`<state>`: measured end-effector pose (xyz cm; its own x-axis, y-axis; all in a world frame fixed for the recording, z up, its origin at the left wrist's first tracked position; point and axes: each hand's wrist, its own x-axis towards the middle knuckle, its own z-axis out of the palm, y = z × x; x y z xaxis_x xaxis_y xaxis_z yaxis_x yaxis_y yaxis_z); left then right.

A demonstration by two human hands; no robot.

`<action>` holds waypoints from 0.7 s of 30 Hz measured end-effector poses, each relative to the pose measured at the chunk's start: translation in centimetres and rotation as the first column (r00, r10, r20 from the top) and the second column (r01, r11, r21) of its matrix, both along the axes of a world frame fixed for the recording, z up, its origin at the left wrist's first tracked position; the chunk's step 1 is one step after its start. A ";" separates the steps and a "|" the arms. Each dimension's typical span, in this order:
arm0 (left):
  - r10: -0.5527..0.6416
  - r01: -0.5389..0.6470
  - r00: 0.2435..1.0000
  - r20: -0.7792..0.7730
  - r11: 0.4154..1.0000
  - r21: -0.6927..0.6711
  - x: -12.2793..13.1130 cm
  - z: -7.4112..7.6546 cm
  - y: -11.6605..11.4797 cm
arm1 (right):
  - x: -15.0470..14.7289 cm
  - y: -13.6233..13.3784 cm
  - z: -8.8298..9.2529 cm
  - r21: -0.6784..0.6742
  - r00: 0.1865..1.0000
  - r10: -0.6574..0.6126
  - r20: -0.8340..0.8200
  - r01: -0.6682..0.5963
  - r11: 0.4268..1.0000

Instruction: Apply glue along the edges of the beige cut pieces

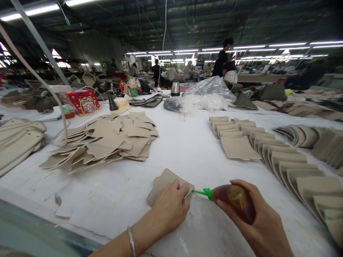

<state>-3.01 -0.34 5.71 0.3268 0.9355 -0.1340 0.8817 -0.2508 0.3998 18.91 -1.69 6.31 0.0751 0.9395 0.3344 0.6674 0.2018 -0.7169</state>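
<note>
A beige piece (163, 182), seemingly leather or a similar sheet, lies on the white tabletop in front of me. My left hand (173, 201) grips it near its right corner, fingers curled over the edge; a silver bangle circles that wrist. Wrapped around a squeeze bottle (235, 200) of amber-brown liquid is my right hand (257, 214). The bottle is tilted nearly level, and its thin green nozzle (205, 192) reaches the piece's right corner, right beside my left fingertips. Whether liquid is coming out is too small to tell.
A loose heap of similar pieces (115, 137) lies left. Overlapping rows of pieces (289, 160) run along the right. Behind are a red box (84, 101), a yellowish sponge-like block (121, 104), a metal kettle (175, 88) and clear plastic (209, 94). People work farther back.
</note>
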 end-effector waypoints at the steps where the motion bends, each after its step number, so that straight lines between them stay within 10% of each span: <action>1: 0.001 -0.001 1.000 -0.002 1.000 0.001 0.0 0.0 0.0 | 0.0 0.0 0.0 -0.025 1.000 0.004 -0.021 -0.004 1.000; 21: -0.002 0.002 1.000 -0.009 0.999 -0.049 -0.1 0.6 0.0 | 0.3 0.3 0.2 -0.100 0.992 -0.024 -0.123 0.011 0.995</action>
